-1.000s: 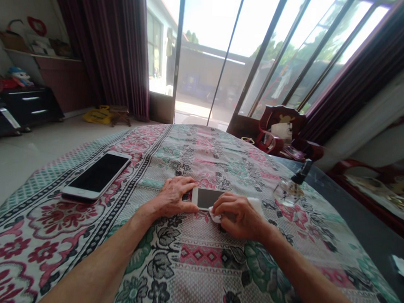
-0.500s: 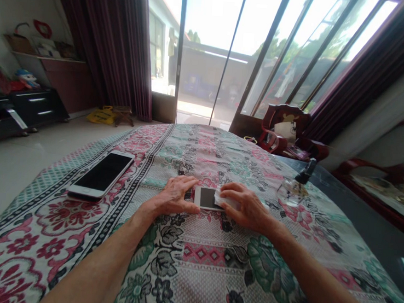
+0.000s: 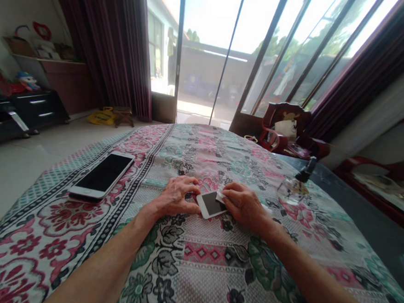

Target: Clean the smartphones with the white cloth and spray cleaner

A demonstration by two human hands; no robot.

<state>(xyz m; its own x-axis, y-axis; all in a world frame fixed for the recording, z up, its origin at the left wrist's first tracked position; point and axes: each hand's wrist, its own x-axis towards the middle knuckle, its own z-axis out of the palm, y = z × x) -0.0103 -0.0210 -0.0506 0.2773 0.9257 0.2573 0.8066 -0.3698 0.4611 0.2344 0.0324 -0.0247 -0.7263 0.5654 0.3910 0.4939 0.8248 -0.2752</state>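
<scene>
A small white smartphone (image 3: 212,205) with a dark screen lies slanted on the patterned tablecloth (image 3: 212,253). At its left end, my left hand (image 3: 180,196) has the thumb and forefinger curved around the upper left corner, touching the edge. My right hand (image 3: 245,205) pinches a folded white wipe (image 3: 220,195) against the phone's right end, covering part of the screen. To the left, a larger white smartphone (image 3: 103,174) lies screen up on something dark and flat.
A clear glass bottle with a black pump (image 3: 306,170) stands on the right side of the table. Beyond are a red wooden chair (image 3: 286,129), glass doors (image 3: 207,78) and dark curtains (image 3: 106,38). A yellow bag (image 3: 102,116) lies on the floor near a low stool (image 3: 124,117).
The small phone has turned, its left end swinging down toward me. My right hand's fingers have drawn closer together on the wipe. My left hand has barely moved.
</scene>
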